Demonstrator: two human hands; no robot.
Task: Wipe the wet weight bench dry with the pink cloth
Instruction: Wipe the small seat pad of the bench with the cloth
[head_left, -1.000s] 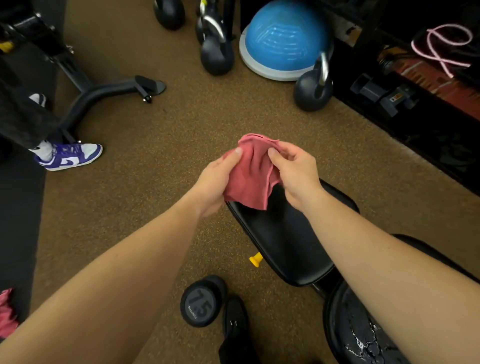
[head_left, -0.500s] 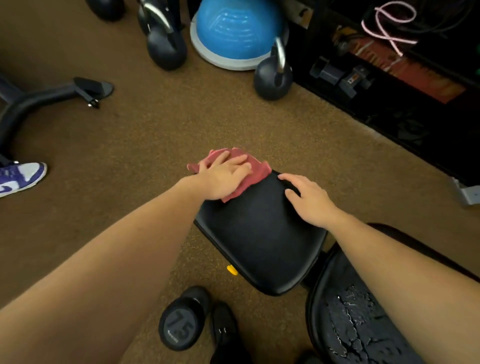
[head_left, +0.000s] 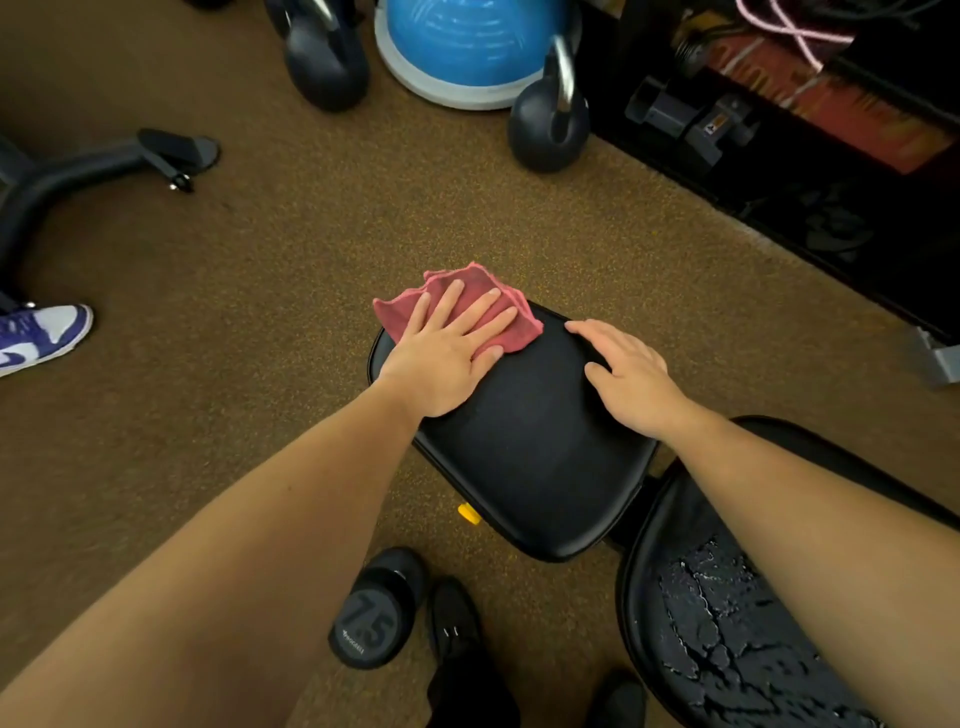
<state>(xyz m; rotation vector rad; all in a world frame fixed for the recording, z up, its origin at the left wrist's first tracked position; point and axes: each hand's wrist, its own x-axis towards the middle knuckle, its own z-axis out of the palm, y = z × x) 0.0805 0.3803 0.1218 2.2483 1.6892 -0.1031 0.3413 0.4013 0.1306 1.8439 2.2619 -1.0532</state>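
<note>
The pink cloth (head_left: 511, 319) lies bunched on the far end of the black seat pad of the weight bench (head_left: 530, 467). My left hand (head_left: 447, 353) presses flat on the cloth with fingers spread, covering its near half. My right hand (head_left: 631, 379) rests palm down on the pad's right edge, fingers apart, holding nothing. The bench's back pad (head_left: 727, 623) at the lower right is covered in water drops and streaks. The seat pad's surface looks dull and mostly dry.
A 7.5 dumbbell (head_left: 376, 610) and my black shoe (head_left: 452, 618) lie on the brown floor below the seat. Kettlebells (head_left: 548, 122) and a blue balance dome (head_left: 467, 47) stand beyond. A black rack (head_left: 779, 135) runs along the right. Another person's shoe (head_left: 39, 335) is at the left.
Both hands held the cloth in the air a second ago. The left hand then laid it on the seat's far end and presses it; the right hand let go and rests on the pad.
</note>
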